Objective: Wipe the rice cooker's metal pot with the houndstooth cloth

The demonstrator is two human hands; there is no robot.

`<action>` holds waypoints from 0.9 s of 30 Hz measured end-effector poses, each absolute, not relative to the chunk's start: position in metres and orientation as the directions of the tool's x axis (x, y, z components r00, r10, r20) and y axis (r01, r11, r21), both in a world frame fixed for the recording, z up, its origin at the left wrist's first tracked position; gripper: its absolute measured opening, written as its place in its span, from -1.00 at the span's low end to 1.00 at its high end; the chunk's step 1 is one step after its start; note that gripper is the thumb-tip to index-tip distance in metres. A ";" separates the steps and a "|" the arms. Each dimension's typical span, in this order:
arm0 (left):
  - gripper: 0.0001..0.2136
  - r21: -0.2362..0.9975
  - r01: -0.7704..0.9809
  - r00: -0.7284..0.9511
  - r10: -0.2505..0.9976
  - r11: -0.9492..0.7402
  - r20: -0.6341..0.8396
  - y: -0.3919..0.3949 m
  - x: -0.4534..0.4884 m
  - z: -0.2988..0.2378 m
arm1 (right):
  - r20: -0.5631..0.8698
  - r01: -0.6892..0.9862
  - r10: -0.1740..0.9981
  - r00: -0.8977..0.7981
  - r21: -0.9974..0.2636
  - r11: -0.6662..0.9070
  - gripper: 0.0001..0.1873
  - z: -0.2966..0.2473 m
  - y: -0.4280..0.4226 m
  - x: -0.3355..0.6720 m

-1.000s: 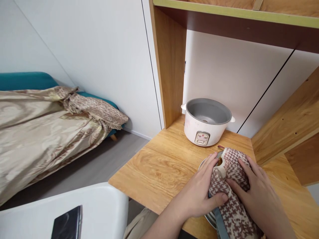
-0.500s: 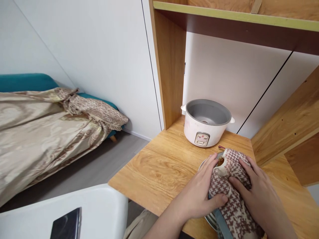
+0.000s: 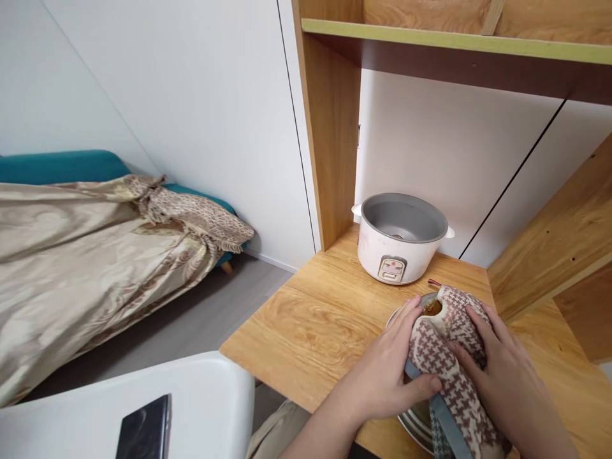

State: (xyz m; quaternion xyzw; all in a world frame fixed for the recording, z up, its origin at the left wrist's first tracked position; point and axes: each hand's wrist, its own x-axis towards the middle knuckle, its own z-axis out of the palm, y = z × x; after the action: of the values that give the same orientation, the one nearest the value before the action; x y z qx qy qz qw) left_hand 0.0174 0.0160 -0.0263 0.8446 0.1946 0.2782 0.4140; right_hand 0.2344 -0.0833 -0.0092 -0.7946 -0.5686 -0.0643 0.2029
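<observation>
A brown-and-white houndstooth oven mitt (image 3: 461, 398) with a grey-blue edge and a small dark red loop (image 3: 434, 282) lies over a round metal pot (image 3: 412, 426). Something brown and wet (image 3: 431, 308) shows inside the pot through a gap at the mitt's far edge. My left hand (image 3: 396, 376) is closed on the mitt's left side, its thumb across the top. From the right, my right hand (image 3: 502, 373) grips the cloth with bent fingers. Most of the pot is hidden under the mitt and hands.
A white rice cooker body (image 3: 404, 255), lid off and inner pot out, stands behind on the wooden table (image 3: 306, 325). A shelf board (image 3: 454, 39) hangs above. At lower left, a phone (image 3: 143, 428) lies on a white surface (image 3: 210, 395); a covered sofa (image 3: 95, 261) is beyond.
The view has shifted slightly, so things sit a little further right. The mitt's far edge gapes wider, and more of the pot's contents shows. Both hands stay on the mitt.
</observation>
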 end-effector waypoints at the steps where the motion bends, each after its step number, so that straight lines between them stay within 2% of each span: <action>1: -0.02 0.810 0.096 0.773 0.556 -0.579 0.306 0.016 0.017 -0.026 | 0.331 0.935 0.881 0.338 -0.226 -0.274 -0.28 -0.010 -0.084 0.234; 4: 0.01 0.818 0.102 0.782 0.554 -0.566 0.286 0.016 0.018 -0.023 | 0.328 0.941 0.887 0.326 -0.203 -0.271 -0.23 -0.010 -0.085 0.234; 13: 0.03 0.833 0.091 0.778 0.561 -0.546 0.283 0.016 0.019 -0.021 | 0.301 0.870 0.846 0.440 -0.377 -0.318 -0.36 -0.006 -0.080 0.252; 16: 0.03 0.827 0.084 0.781 0.552 -0.555 0.291 0.016 0.018 -0.022 | 0.305 0.878 0.848 0.433 -0.358 -0.319 -0.34 -0.007 -0.080 0.252; 23: 0.05 0.843 0.105 0.780 0.569 -0.528 0.260 0.016 0.016 -0.020 | 0.345 0.934 0.871 0.351 -0.203 -0.295 -0.17 -0.018 -0.084 0.237; 27: 0.06 0.847 0.106 0.783 0.568 -0.521 0.252 0.016 0.016 -0.021 | 0.323 0.915 0.868 0.377 -0.272 -0.297 -0.27 -0.016 -0.081 0.243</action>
State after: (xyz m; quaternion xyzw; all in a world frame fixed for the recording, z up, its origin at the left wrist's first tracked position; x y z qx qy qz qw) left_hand 0.0159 0.0164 -0.0211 0.8326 0.2024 0.2598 0.4453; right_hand 0.2425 -0.0809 -0.0159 -0.8032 -0.5550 -0.0570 0.2085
